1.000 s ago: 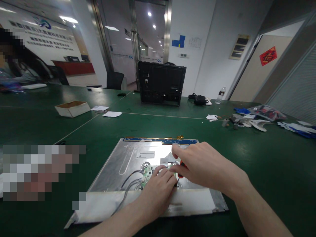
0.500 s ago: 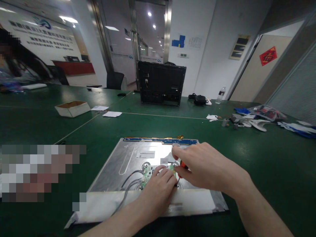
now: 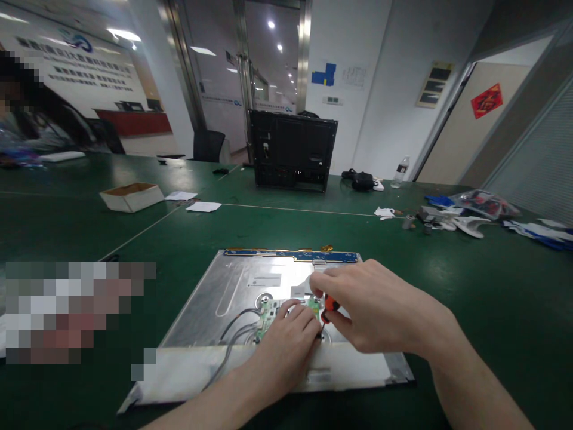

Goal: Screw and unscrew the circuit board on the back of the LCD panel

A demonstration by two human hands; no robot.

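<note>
A metal display panel (image 3: 201, 304) lies flat on the green table, with a blue circuit strip (image 3: 273, 255) along its far edge. On its middle sits a green circuit board (image 3: 267, 312), joined to grey cables (image 3: 231, 346). My left hand (image 3: 290, 340) rests over the board, its fingers bent together and their tips partly hidden; whether they grip anything is unclear. My right hand (image 3: 362, 301) is closed on a red and black screwdriver (image 3: 330, 303), whose shaft slants down to the board's lower right corner beside my left fingers.
A black monitor housing (image 3: 293, 149) stands at the back. An open box (image 3: 132, 197) and papers (image 3: 203, 207) lie left. Gloves, a plastic bag (image 3: 486, 204) and a bottle (image 3: 400, 172) are on the right. Someone sits at far left.
My right fingers have shifted slightly around the screwdriver, and more of its red handle shows. My left hand stays in place on the board.
</note>
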